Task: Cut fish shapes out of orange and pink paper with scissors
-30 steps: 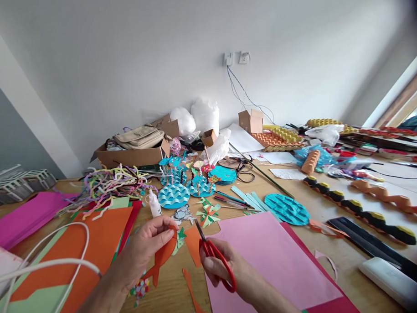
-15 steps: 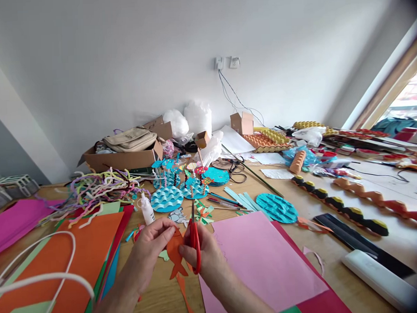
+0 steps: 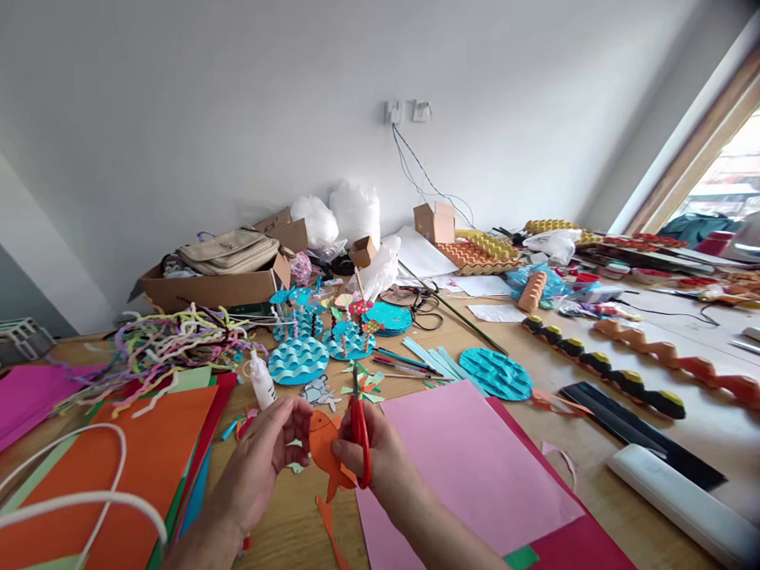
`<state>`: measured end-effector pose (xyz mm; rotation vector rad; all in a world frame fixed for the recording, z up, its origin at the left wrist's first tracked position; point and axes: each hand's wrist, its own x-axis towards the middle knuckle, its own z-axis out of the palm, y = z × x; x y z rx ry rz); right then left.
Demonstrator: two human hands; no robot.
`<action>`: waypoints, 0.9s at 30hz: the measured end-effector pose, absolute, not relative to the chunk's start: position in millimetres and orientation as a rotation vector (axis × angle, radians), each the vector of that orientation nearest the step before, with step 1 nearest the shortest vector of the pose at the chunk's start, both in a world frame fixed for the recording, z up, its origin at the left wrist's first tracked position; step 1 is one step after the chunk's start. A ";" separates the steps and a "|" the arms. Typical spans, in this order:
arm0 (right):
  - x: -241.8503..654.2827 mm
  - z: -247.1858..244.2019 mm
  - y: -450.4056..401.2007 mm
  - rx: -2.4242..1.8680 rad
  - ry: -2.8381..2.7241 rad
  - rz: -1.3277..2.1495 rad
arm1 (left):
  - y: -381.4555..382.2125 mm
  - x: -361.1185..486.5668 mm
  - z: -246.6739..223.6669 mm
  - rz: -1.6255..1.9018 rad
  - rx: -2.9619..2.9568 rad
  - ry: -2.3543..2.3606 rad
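Observation:
An orange paper fish (image 3: 324, 443) with a drawn eye and a forked tail hangs between my hands over the wooden table. My right hand (image 3: 379, 451) holds red-handled scissors (image 3: 361, 439), their blades pointing up and away, and its thumb presses on the fish's right side. Loosely curled fingers of my left hand (image 3: 276, 438) are apart beside the fish's head, at its left edge. An orange paper offcut (image 3: 332, 540) lies below the fish. Pink paper (image 3: 467, 473) is to the right, under my right forearm.
Orange paper sheets (image 3: 124, 460) and a white looped cable (image 3: 122, 498) are at the left. Beyond my hands stand a glue bottle (image 3: 262, 380) and blue wavy discs (image 3: 299, 363). Pens (image 3: 407, 360) and a blue disc (image 3: 495, 374) lie to the right, near a white case (image 3: 680, 499).
My left fingers have loosened from the fish's top and opened beside it. The fish has turned and tilted, showing its eye, while my right hand still holds it and the scissors.

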<state>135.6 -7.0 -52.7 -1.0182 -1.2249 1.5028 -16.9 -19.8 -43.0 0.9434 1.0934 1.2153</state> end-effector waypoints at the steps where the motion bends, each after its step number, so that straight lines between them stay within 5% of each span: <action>1: 136.1 -52.8 -7.3 -1.030 -1.236 1.497 | -19.6 -15.9 -45.2 1.187 1.032 1.129; 27: 196.6 -109.0 5.2 -1.452 -1.667 0.990 | 23.5 -51.3 -106.9 0.737 1.782 1.949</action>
